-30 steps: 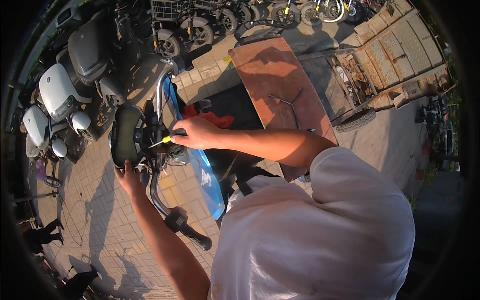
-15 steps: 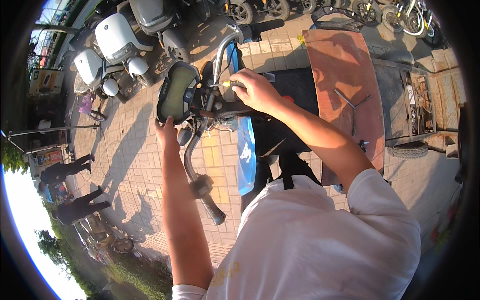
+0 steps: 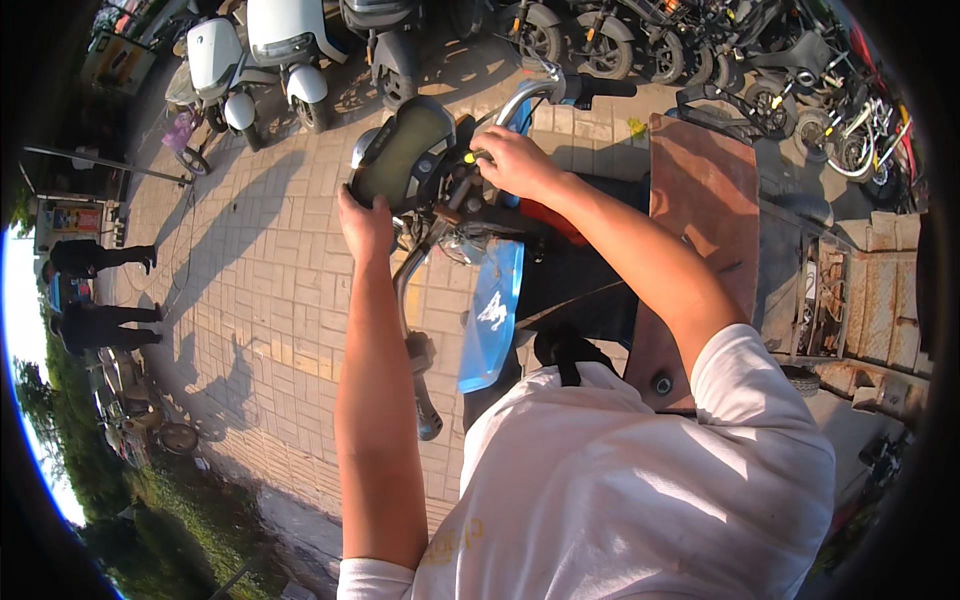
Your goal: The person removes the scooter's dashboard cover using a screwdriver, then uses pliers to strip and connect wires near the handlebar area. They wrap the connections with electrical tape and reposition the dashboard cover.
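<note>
Presently, a wide brown board [image 3: 703,180] lies on the right side, and well apart, to the left, stands a curved metal handlebar [image 3: 512,103]. Just beside its middle is a dark display unit [image 3: 405,155]. The left hand [image 3: 367,225] pinches the unit's near end between thumb and fingers. The right hand [image 3: 515,165] is wrapped around a small yellow screwdriver [image 3: 471,157], whose tip I cannot see clearly.

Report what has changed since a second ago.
The camera view has swung, bringing the display unit, left hand and right hand higher and rightward in the picture. The metal shaft of the screwdriver, plain earlier, is now hard to make out. Nothing was let go: the left hand stays on the display unit, the right on the screwdriver.
</note>
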`<state>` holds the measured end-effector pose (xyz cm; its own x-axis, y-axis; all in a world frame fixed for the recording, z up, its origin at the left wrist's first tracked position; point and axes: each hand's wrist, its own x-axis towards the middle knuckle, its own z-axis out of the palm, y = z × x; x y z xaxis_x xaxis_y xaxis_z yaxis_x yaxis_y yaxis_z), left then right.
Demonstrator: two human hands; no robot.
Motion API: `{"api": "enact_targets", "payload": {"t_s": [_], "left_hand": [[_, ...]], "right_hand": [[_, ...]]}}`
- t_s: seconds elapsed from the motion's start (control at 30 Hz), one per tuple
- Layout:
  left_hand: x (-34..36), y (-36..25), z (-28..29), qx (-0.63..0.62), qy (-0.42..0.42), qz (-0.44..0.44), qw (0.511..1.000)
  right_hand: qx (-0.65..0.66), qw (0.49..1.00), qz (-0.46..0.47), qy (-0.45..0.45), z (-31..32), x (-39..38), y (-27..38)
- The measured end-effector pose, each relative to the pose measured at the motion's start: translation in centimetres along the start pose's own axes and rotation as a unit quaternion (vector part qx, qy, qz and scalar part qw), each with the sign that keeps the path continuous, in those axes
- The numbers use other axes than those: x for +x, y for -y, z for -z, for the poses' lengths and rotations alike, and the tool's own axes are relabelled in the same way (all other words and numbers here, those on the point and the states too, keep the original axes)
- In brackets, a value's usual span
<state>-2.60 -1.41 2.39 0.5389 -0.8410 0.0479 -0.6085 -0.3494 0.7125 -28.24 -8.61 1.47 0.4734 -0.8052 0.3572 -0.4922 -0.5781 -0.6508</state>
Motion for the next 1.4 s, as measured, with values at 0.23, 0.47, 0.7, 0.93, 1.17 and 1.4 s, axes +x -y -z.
{"api": "enact_targets", "payload": {"t_s": [0.23,0.47,0.7,0.93,1.17,1.4], "left_hand": [[-0.1,0.0,-0.2,0.007,-0.01,-0.003,1.0],[-0.5,-0.3,-0.3,0.033,-0.029,-0.003,0.999],[-0.6,-0.6,-0.1,0.035,-0.02,0.006,0.999],[-0.6,-0.5,-0.4,0.031,-0.036,-0.01,0.999],[-0.6,-0.6,-0.4,0.026,-0.032,0.003,0.999],[-0.5,-0.6,-0.3,0.019,-0.027,0.003,0.999]], "right_hand": [[-0.006,1.0,-0.018,-0.007,0.4,1.5,0.6],[-0.011,0.999,-0.042,0.008,0.1,2.0,0.7],[-0.014,0.983,-0.157,0.099,1.9,3.4,0.1],[-0.108,0.978,0.044,0.176,2.1,4.7,2.4],[-0.128,0.98,0.012,0.155,2.2,6.2,2.4],[-0.114,0.983,0.011,0.145,2.3,5.9,3.1]]}}
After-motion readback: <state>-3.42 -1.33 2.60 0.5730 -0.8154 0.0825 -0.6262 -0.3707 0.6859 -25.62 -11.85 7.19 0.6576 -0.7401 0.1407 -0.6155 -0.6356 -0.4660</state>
